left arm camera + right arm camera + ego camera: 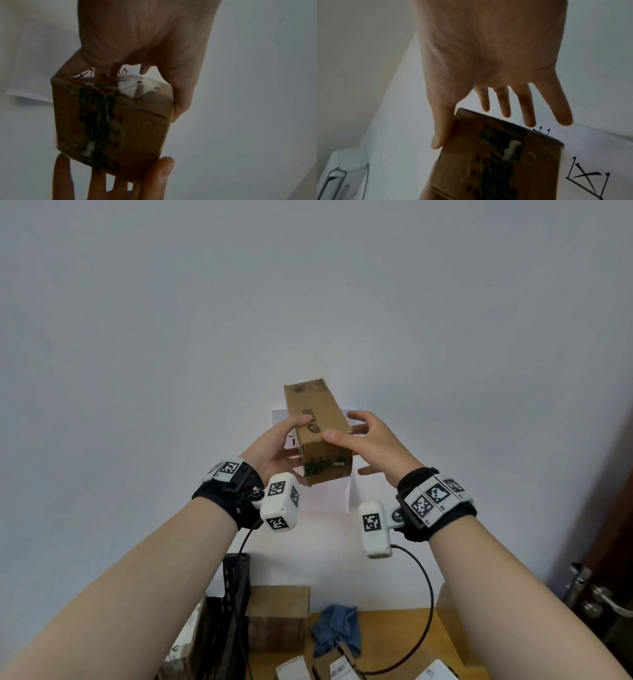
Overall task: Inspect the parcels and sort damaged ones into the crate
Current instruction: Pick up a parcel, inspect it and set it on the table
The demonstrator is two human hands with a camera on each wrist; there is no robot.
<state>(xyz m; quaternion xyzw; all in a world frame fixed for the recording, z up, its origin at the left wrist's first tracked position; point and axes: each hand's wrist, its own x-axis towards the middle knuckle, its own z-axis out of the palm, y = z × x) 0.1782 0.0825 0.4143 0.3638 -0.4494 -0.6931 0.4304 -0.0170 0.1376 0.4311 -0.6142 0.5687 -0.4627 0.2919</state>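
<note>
Parcel (317,429) position: we hold the long cardboard box raised in front of the white wall (137,337), well above the wooden table (404,642). Its long axis runs from the near end, low and close to our wrists, up and away to the far end, leaning slightly left. The near end face carries torn green tape.

Left hand (274,448): we grip the box from its left side, thumb curled over the top face and fingers wrapped beneath. The left wrist view shows the box seated between thumb and fingertips.

Right hand (371,445): thumb laid against the top right edge of the box; the four fingers (527,105) are straight and spread, lying past the right side. The right wrist view shows them apart from the cardboard. We judge this hand to be steadying, not carrying.

Step in hand: inspection. Any turn about the long axis depends on the left hand, which bears the load; the right hand lies just beside the right face and would need to close before we regrip.

Below, the black crate (236,604) stands at the near left, so a damaged box would travel down and left. Other parcels (278,618) and a blue cloth (337,628) lie on the table.
</note>
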